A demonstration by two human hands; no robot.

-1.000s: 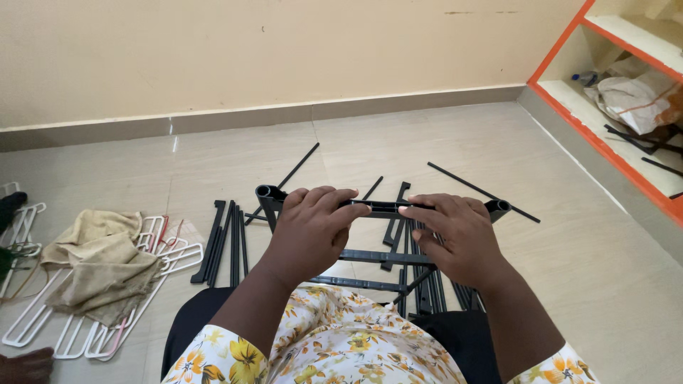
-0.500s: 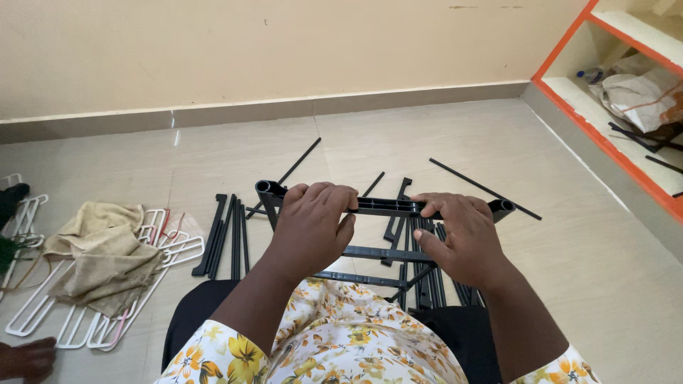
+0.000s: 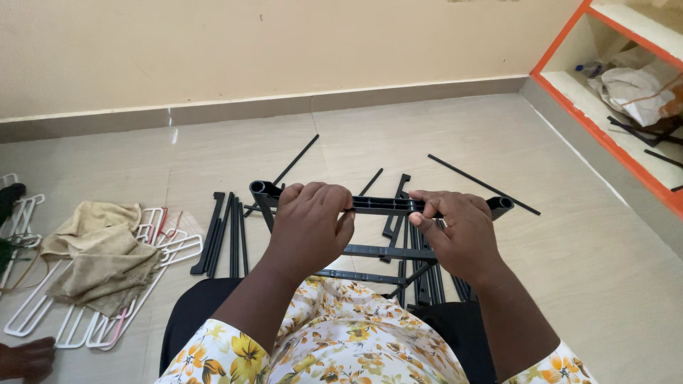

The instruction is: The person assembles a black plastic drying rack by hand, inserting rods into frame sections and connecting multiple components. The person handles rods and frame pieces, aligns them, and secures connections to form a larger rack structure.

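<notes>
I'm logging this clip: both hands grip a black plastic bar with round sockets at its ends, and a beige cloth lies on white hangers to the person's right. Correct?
Not quite. In the head view the beige cloth lies on the white hangers to the person's left. The left hand and right hand do grip the black plastic bar.

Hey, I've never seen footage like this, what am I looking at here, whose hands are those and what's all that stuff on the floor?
This is one picture from a camera worn on a person's head, looking down at their own two bare hands. The left hand and right hand each have a grip on a black plastic bar with a round socket at each end, held level above the lap. On the tiled floor beneath lie more black frame pieces and thin black rods. To the left, a beige cloth rests on a pile of white hangers. At the right stands an orange-edged shelf with a bag inside.
</notes>
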